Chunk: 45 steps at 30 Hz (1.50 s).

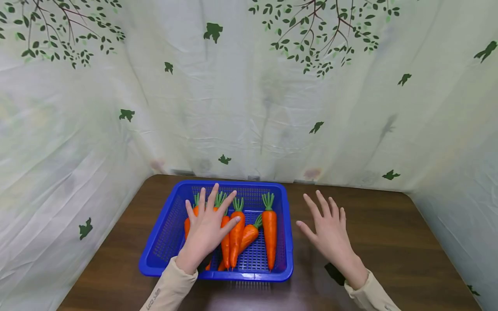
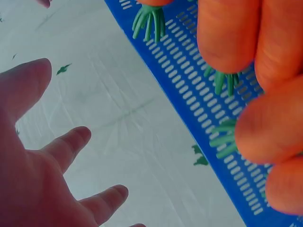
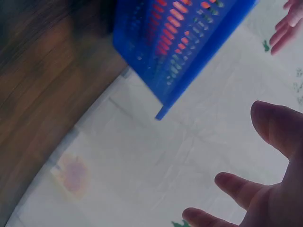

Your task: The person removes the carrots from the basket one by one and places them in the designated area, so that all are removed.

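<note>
A blue plastic basket [image 1: 288, 242] with slotted walls holds several orange carrots with green tops. One carrot [image 1: 269, 237] lies by itself along the basket's right side, while others cluster at the middle and left, some hidden behind a hand. My left hand [image 1: 208, 226] hovers over the basket with its fingers spread, holding nothing. In the left wrist view the carrots [image 2: 227, 35] show close up beside its splayed fingers. To the right of the basket, above the table, my right hand [image 1: 330, 231] is held with fingers extended and nothing in it.
The brown wooden table [image 1: 389, 242] extends to the right of the basket and in front of it. Pale curtain-like sheets [image 1: 249, 108] printed with leaves and branches hang behind and at both sides. A black band [image 1: 334, 274] sits at the right wrist.
</note>
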Each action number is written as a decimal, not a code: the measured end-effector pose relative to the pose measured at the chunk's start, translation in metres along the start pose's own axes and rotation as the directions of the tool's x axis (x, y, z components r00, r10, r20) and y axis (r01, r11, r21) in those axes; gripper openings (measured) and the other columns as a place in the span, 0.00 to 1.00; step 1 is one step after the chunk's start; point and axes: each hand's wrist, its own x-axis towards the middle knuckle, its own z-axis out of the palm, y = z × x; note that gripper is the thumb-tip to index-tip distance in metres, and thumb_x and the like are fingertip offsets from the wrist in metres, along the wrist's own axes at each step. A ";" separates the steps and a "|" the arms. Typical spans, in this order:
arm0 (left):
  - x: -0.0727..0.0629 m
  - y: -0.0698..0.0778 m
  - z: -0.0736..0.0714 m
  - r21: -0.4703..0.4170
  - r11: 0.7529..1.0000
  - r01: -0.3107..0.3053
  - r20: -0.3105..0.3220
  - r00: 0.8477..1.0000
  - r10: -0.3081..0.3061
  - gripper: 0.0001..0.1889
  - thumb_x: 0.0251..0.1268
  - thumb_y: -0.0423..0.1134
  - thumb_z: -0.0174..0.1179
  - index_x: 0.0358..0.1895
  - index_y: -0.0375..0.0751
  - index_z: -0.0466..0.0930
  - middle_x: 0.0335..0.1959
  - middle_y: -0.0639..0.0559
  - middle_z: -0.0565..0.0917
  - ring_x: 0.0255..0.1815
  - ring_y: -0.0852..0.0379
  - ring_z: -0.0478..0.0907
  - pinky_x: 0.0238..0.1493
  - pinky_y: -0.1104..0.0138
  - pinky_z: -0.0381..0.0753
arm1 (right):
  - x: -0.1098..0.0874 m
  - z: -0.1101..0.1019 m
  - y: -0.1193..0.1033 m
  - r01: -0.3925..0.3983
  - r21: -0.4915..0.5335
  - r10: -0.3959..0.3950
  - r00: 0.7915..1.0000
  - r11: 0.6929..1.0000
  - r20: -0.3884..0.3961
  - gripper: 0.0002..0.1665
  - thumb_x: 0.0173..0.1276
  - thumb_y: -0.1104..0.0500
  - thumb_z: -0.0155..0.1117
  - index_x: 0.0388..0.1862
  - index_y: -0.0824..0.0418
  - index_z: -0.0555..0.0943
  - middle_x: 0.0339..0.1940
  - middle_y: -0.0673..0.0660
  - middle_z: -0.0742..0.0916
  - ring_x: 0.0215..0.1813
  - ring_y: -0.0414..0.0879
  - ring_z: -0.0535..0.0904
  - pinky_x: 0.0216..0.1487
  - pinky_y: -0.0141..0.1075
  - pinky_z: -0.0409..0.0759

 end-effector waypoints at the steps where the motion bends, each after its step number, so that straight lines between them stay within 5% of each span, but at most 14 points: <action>1: -0.001 -0.002 -0.002 -0.006 1.000 0.001 0.004 1.000 -0.001 0.34 0.63 0.60 0.56 0.73 0.61 0.61 0.76 0.41 0.47 0.73 0.32 0.37 0.60 0.31 0.30 | 0.001 0.000 -0.002 0.008 0.007 -0.008 1.000 1.000 0.001 0.43 0.66 0.42 0.60 0.75 0.50 0.58 0.74 0.64 0.58 0.70 0.69 0.50 0.62 0.68 0.45; 14: -0.011 -0.048 -0.027 -0.052 0.997 0.053 0.045 0.998 -0.051 0.35 0.65 0.56 0.55 0.74 0.58 0.57 0.75 0.37 0.44 0.72 0.30 0.34 0.58 0.32 0.22 | 0.009 -0.004 -0.023 0.131 0.072 -0.130 0.991 0.989 -0.022 0.44 0.64 0.44 0.64 0.75 0.53 0.60 0.72 0.65 0.63 0.66 0.67 0.60 0.61 0.63 0.58; 34: -0.027 -0.119 -0.043 -0.131 0.990 0.053 0.160 0.987 -0.032 0.34 0.68 0.54 0.54 0.75 0.56 0.54 0.75 0.33 0.40 0.70 0.24 0.38 0.53 0.25 0.33 | 0.021 0.007 -0.049 0.214 0.136 -0.220 0.975 0.967 0.033 0.43 0.61 0.49 0.69 0.73 0.54 0.63 0.70 0.65 0.66 0.59 0.63 0.69 0.55 0.54 0.71; 45: -0.026 -0.131 -0.050 -0.153 0.986 0.073 0.236 0.971 -0.035 0.34 0.68 0.52 0.55 0.74 0.52 0.55 0.74 0.31 0.40 0.68 0.21 0.41 0.53 0.26 0.38 | 0.026 0.014 -0.058 0.226 0.184 -0.240 0.969 0.957 0.058 0.41 0.61 0.51 0.69 0.72 0.54 0.65 0.69 0.65 0.67 0.60 0.62 0.68 0.56 0.53 0.71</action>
